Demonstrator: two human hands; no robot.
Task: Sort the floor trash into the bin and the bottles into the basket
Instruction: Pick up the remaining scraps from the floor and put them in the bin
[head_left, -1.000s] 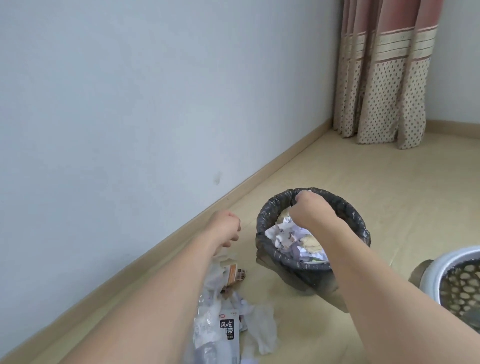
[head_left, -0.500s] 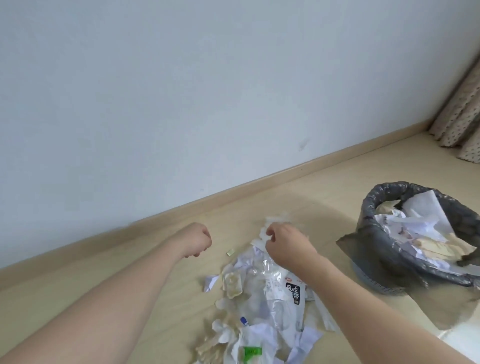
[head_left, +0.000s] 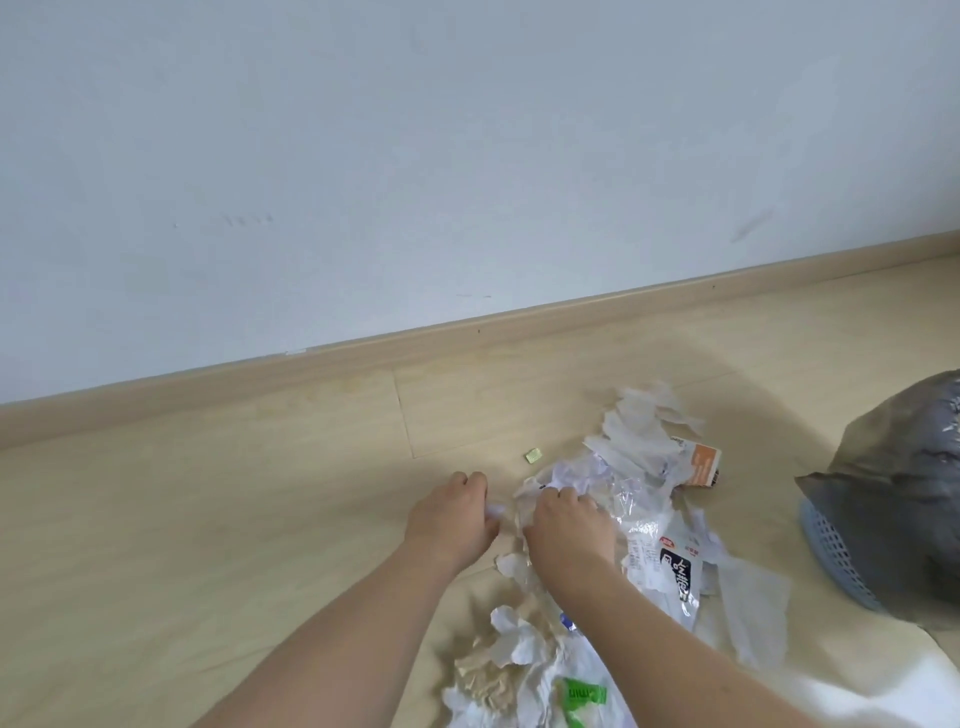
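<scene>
A pile of floor trash, made of crumpled white paper, clear plastic wrappers and a printed black-and-white packet, lies on the wooden floor. My left hand is down at the pile's left edge, fingers curled round a small white scrap. My right hand is on the pile, fingers curled into crumpled paper and plastic. The bin, lined with a dark bag, shows partly at the right edge. No bottle or basket can be made out.
A small green-gold bit lies alone on the floor above the hands. An orange-and-white carton sits at the pile's far right. More paper and a green label lie near my arms. The wall's skirting board runs behind.
The view swung left from the bin to the pile. My right hand left the bin and came down onto the trash; my left hand dropped to the pile's edge beside it.
</scene>
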